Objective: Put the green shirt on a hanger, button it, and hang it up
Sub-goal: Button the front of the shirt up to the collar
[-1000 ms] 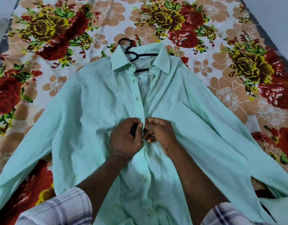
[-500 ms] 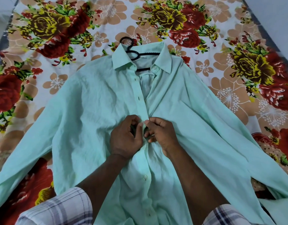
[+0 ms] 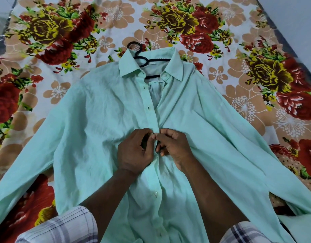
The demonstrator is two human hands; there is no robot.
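Floral bedsheet (image 3: 114, 23) bears green shirt (image 3: 98, 137); left grip (image 3: 133, 153) and right grip (image 3: 175, 146) pinch its placket.

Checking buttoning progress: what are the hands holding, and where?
The left hand and right hand pinch the green shirt at its front opening edges, mid-chest.

A floral bedsheet (image 3: 63, 41) covers the bed.

The person wears a plaid shirt, white and pale grey with dark navy lines. Its left sleeve (image 3: 63, 225) and right sleeve (image 3: 244, 233) stop short, leaving the forearms bare to the left hand (image 3: 133, 153) and right hand (image 3: 175, 148).
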